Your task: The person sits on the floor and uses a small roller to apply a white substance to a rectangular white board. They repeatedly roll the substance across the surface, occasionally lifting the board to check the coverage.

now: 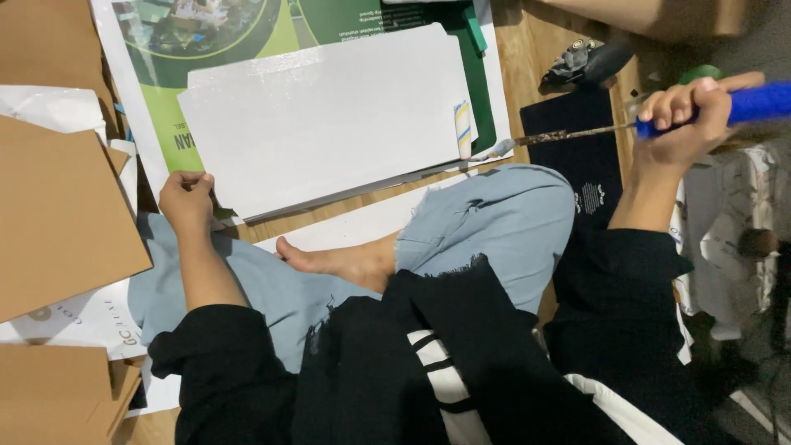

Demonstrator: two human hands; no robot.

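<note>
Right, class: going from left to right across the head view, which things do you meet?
Flat brown cardboard sheet → left hand at the board's corner → white-painted flat board → small paint roller head → thin metal roller shaft → right hand gripping the blue roller handle.

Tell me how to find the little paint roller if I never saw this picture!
Start at the big white board lying on the green poster. Go to the board's right edge, where a thin metal rod runs off to the blue handle in the right hand. The paint roller is the small upright cylinder there, the only thing with yellow and blue stripes.
</note>
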